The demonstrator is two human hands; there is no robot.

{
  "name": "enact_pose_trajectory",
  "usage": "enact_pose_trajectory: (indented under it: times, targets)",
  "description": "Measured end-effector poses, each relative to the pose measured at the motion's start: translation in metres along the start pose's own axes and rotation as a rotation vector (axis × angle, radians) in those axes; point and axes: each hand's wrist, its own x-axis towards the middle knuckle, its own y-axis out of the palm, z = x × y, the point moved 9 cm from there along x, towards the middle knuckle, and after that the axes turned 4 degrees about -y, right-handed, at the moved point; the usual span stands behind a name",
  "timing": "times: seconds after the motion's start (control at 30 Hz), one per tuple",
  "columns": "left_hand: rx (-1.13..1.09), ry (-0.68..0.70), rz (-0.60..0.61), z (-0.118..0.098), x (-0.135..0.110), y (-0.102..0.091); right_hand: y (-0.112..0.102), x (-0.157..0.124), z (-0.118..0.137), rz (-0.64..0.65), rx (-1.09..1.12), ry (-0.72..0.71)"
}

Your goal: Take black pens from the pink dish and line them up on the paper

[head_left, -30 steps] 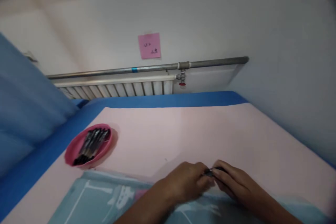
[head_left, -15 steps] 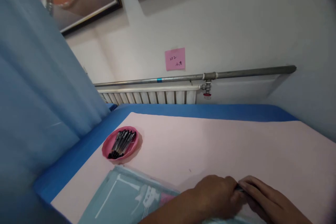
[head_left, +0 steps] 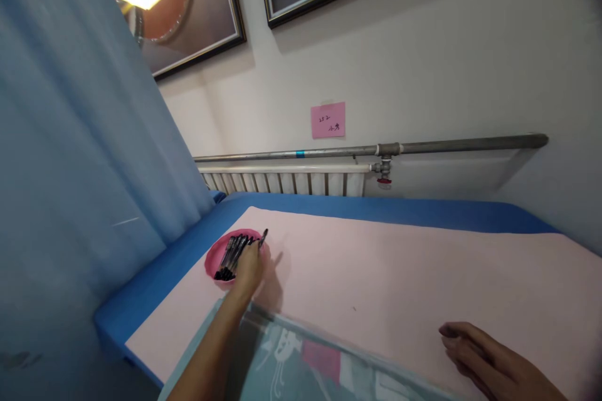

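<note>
Nearest to me, a teal printed sheet [head_left: 291,366] lies along the near side of the surface [head_left: 404,276], and my left forearm crosses above it. My right hand [head_left: 482,351] is at the near right, well apart from the other; its grip is loosely curled and narrow, with nothing visible between the fingers. Further out, my left hand [head_left: 249,266] is at the right side of a pink bowl [head_left: 210,257], covering part of the rim. The left grip is closed on one pen [head_left: 264,237], which is tilted, its dark upper end projecting above the rim; its lower part is hidden by the hand. Inside the bowl, a group of black-ended pens [head_left: 232,255] lies roughly parallel, just beside my fingers. I judge the step in hand to be the handling of a single pen at the bowl; I cannot tell whether it is being set down or taken up. The next move calls for clearance over the rim and a light, controlled grip, so that the neighbouring pens keep their alignment. Beyond the bowl runs the blue far edge [head_left: 376,207] of the surface, then a white radiator [head_left: 301,183] beneath a metal pipe [head_left: 451,145].
</note>
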Motion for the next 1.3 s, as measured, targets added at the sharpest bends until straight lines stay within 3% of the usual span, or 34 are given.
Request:
enact_pose_trajectory:
  times: [0.13,0.27,0.4,0.5,0.67,0.8,0.97,1.03,1.1,1.23,1.3]
  targets:
    - [0.143,-0.071,-0.081,0.039,0.024,-0.021,-0.001,0.0,0.006,-0.007,-0.022,-0.034]
    - [0.232,-0.1,-0.151,0.048,0.02,-0.032,-0.002,-0.003,0.013,-0.002,-0.046,-0.075]
    - [0.249,0.026,-0.184,0.035,-0.02,-0.031,-0.004,-0.006,0.017,-0.018,-0.081,-0.07]
    - [0.215,0.143,-0.154,0.026,-0.069,-0.01,-0.008,-0.009,0.024,-0.055,-0.127,-0.108]
    - [0.091,0.314,-0.187,0.017,-0.142,0.022,-0.025,-0.028,0.053,-0.268,-0.317,-0.295]
    - [0.06,0.375,-0.231,0.019,-0.164,0.027,-0.03,-0.059,0.073,-0.416,-0.397,-0.44]
    - [-0.018,0.334,-0.184,0.022,-0.16,0.021,-0.02,-0.1,0.079,-0.472,-0.444,-0.541]
    - [-0.101,0.285,-0.099,0.011,-0.158,0.01,-0.013,-0.113,0.079,-0.472,-0.459,-0.546]
    - [-0.255,0.27,0.025,-0.014,-0.165,-0.011,-0.006,-0.122,0.078,-0.451,-0.476,-0.53]
    - [-0.564,0.375,0.292,-0.078,-0.206,-0.053,0.004,-0.132,0.077,-0.391,-0.51,-0.484]
    - [-0.568,0.353,0.278,-0.086,-0.221,-0.058,0.004,-0.135,0.079,-0.385,-0.535,-0.465]
